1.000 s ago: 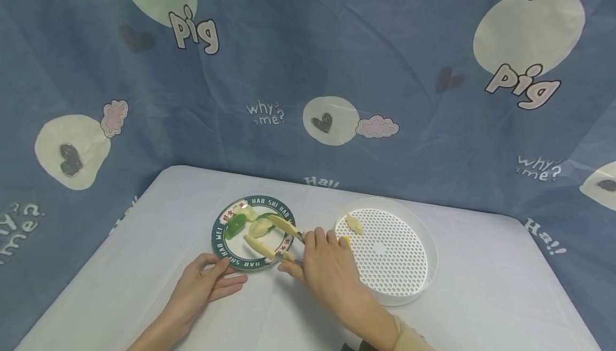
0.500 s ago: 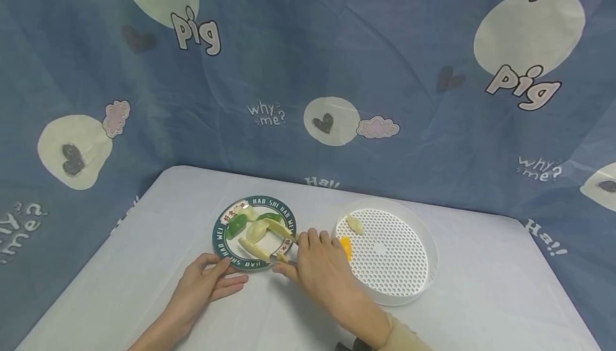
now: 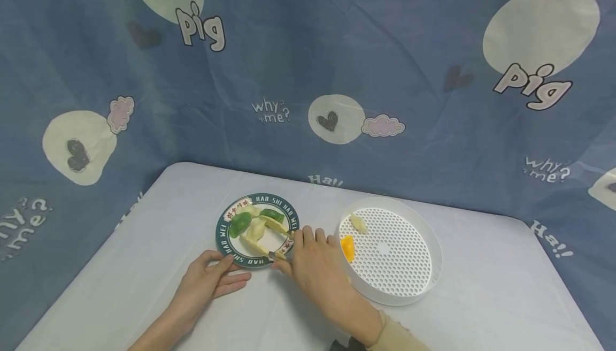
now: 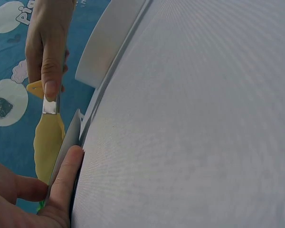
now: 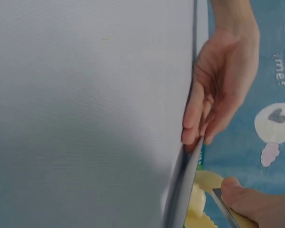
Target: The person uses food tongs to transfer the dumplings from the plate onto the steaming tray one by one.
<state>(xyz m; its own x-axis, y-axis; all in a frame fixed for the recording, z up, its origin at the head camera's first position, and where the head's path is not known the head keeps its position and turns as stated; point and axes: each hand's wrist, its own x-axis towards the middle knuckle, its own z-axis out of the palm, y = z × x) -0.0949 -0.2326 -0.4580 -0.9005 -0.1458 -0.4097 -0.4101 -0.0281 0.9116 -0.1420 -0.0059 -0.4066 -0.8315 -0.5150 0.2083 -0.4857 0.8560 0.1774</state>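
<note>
Yellow tongs (image 3: 254, 245) point slantwise leftward, right hand (image 3: 318, 268) gripping them, left hand (image 3: 204, 279) pinching the plate (image 3: 222, 241).

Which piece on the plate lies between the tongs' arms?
The pale yellow piece near the middle of the plate: the tongs flank it, while the green pieces and the other pale piece behind it lie outside them.

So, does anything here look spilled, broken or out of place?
Nothing stands out. Green pieces and pale pieces lie on the plate, which the left hand holds; the right hand grips tongs. The white tray sits upright, an orange piece and a pale one inside. No spill or crack shows.
</note>
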